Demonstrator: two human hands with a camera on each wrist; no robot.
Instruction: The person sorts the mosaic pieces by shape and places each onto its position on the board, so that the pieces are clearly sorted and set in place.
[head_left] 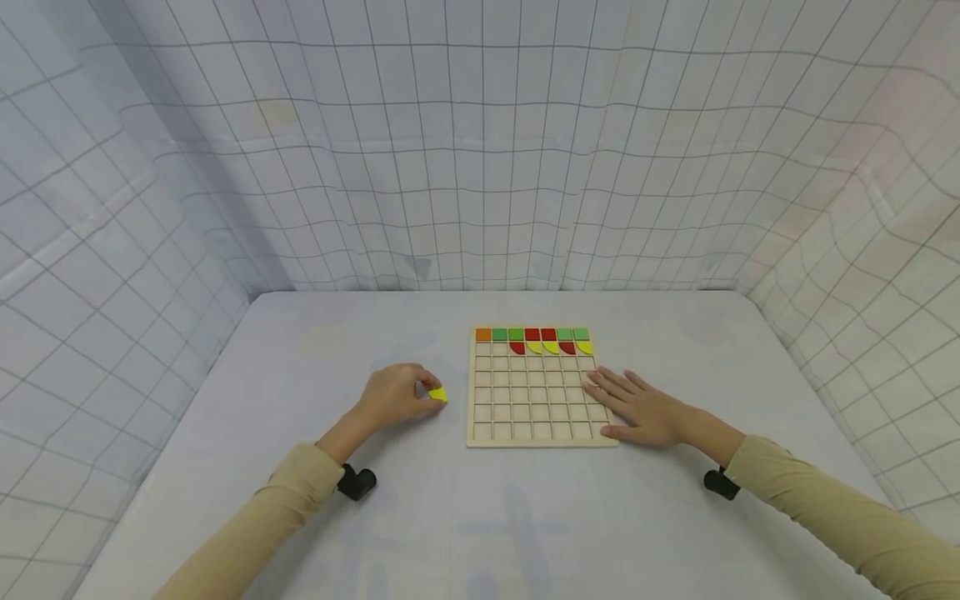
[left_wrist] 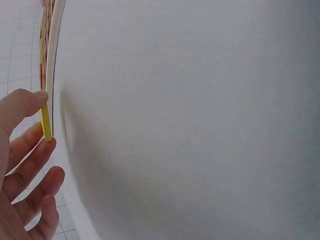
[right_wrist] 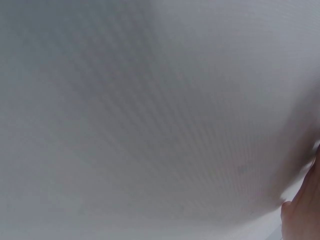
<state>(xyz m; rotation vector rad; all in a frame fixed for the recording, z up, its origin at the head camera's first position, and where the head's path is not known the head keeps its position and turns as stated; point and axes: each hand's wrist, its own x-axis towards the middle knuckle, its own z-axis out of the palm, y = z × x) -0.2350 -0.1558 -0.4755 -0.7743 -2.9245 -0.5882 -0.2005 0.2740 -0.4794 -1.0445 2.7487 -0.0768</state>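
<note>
My left hand (head_left: 397, 395) pinches a small, thin yellow tile (head_left: 438, 395) between thumb and fingertips, just left of the board. In the left wrist view the tile (left_wrist: 46, 123) shows edge-on, held by the thumb and fingertips. A light wooden grid board (head_left: 542, 444) lies flat on the table. Square tiles in orange, green and red fill its far row. Below them, from the third cell rightward, are red and yellow quarter-round pieces (head_left: 551, 347). With fingers straight and spread, my right hand (head_left: 648, 414) rests at the board's right edge.
White cloth covers the table (head_left: 495, 517). Grid-patterned curtains (head_left: 510, 167) hang behind it and on both sides. Black wrist-worn devices (head_left: 357, 483) show under both forearms.
</note>
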